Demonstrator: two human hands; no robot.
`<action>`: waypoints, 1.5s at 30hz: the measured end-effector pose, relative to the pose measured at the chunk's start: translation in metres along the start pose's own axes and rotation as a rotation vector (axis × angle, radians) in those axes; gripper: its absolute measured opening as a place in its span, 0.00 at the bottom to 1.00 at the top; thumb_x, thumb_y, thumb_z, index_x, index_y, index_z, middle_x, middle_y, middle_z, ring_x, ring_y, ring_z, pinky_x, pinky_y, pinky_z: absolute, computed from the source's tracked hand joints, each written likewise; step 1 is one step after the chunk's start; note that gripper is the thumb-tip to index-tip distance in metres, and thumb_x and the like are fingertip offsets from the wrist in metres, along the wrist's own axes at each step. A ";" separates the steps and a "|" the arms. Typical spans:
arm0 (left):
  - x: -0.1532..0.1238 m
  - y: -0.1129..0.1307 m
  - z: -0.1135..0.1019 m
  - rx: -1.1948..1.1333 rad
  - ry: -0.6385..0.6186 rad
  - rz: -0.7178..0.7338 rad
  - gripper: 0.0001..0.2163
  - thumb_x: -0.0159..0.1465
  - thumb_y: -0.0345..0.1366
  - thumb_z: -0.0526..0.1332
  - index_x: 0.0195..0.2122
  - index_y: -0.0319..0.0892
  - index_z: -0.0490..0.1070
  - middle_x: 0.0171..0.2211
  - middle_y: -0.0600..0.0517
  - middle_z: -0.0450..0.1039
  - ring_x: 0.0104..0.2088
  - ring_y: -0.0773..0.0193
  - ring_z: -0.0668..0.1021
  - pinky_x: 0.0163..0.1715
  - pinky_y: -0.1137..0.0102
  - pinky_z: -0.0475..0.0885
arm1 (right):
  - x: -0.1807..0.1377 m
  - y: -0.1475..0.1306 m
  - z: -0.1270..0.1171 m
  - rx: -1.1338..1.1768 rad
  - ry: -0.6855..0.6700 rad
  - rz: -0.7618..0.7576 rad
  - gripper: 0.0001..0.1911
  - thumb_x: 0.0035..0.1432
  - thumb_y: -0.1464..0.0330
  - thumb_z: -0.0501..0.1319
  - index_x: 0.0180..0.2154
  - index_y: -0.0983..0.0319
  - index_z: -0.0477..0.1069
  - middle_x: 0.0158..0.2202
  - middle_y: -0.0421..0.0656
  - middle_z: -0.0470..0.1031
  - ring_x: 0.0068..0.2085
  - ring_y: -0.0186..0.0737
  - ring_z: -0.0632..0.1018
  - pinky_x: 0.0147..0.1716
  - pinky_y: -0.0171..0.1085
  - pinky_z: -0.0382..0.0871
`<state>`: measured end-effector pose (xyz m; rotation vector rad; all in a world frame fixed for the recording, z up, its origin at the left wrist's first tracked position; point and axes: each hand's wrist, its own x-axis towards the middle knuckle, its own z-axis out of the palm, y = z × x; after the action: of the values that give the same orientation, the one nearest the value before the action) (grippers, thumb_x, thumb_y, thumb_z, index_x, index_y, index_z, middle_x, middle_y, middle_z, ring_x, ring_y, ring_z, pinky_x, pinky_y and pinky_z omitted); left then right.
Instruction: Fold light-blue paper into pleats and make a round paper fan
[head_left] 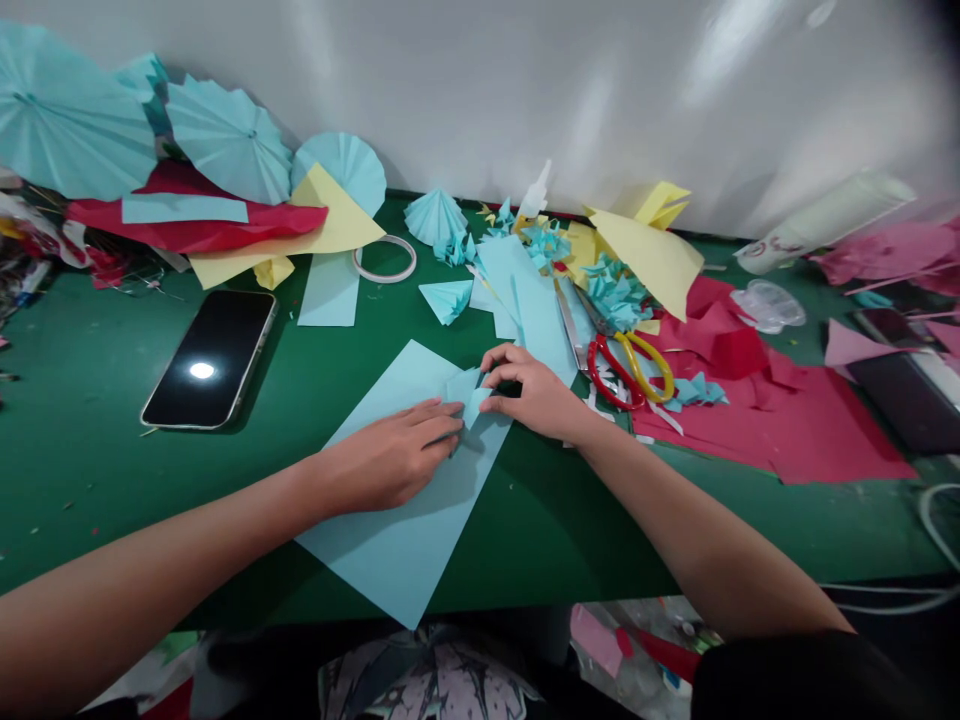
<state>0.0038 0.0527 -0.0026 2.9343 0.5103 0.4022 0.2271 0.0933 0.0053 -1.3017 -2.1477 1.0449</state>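
Observation:
A large light-blue paper sheet (405, 540) lies turned cornerwise on the green table, its near corner reaching the front edge. On its upper right part is a small piece of folded light-blue paper (474, 396), partly covered by fingers. My left hand (397, 455) rests flat over the sheet, fingers extended and their tips against the left side of the folded piece; its thumb is hidden. From the right, my right hand (536, 392) pinches the folded piece at its edge between thumb and fingers.
Scissors (630, 370) with red and yellow handles lie right of my right hand. Red paper (817, 430) spreads beyond them. A phone (214, 360) is at left, a tape roll (384, 260) behind. Blue paper fans (229, 140) and a glue bottle (536, 192) stand along the wall.

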 end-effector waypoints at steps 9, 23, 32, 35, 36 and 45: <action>0.000 0.005 0.004 0.006 0.009 -0.032 0.14 0.61 0.25 0.49 0.45 0.28 0.68 0.48 0.38 0.70 0.58 0.52 0.64 0.57 0.60 0.64 | 0.003 -0.001 0.006 -0.022 0.063 0.032 0.06 0.50 0.69 0.62 0.23 0.63 0.70 0.40 0.45 0.66 0.45 0.42 0.69 0.48 0.46 0.61; -0.002 0.005 -0.002 -0.102 -0.071 -0.157 0.20 0.62 0.26 0.47 0.56 0.34 0.55 0.53 0.34 0.57 0.52 0.51 0.69 0.43 0.59 0.73 | 0.004 0.002 0.015 -0.181 0.117 -0.007 0.08 0.52 0.67 0.60 0.23 0.62 0.67 0.40 0.46 0.65 0.44 0.43 0.68 0.47 0.48 0.62; -0.001 0.002 0.000 -0.153 -0.085 -0.170 0.20 0.62 0.29 0.50 0.56 0.35 0.55 0.53 0.35 0.56 0.54 0.51 0.65 0.46 0.58 0.71 | 0.004 0.004 0.019 -0.237 0.152 -0.043 0.09 0.53 0.66 0.60 0.23 0.62 0.67 0.39 0.46 0.65 0.43 0.43 0.68 0.47 0.47 0.62; -0.001 0.002 -0.001 -0.154 -0.087 -0.174 0.19 0.62 0.29 0.50 0.55 0.35 0.57 0.53 0.35 0.56 0.54 0.51 0.66 0.46 0.57 0.71 | 0.004 0.004 0.019 -0.240 0.153 -0.040 0.09 0.52 0.66 0.60 0.23 0.62 0.67 0.39 0.46 0.65 0.42 0.43 0.67 0.47 0.48 0.62; -0.002 0.001 -0.001 -0.156 -0.085 -0.173 0.19 0.62 0.29 0.50 0.55 0.35 0.57 0.53 0.35 0.56 0.54 0.51 0.66 0.46 0.58 0.71 | 0.004 0.004 0.019 -0.239 0.150 -0.036 0.08 0.52 0.67 0.60 0.23 0.62 0.67 0.39 0.46 0.65 0.42 0.43 0.67 0.47 0.48 0.61; -0.006 -0.006 0.000 -0.226 -0.034 -0.110 0.16 0.62 0.28 0.51 0.50 0.38 0.64 0.54 0.37 0.57 0.56 0.50 0.64 0.45 0.58 0.72 | 0.003 0.003 0.019 -0.218 0.144 -0.041 0.09 0.53 0.65 0.59 0.23 0.62 0.67 0.40 0.46 0.64 0.43 0.44 0.67 0.47 0.49 0.62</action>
<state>-0.0035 0.0566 -0.0050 2.6775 0.5780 0.3691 0.2148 0.0897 -0.0093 -1.3773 -2.2149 0.6928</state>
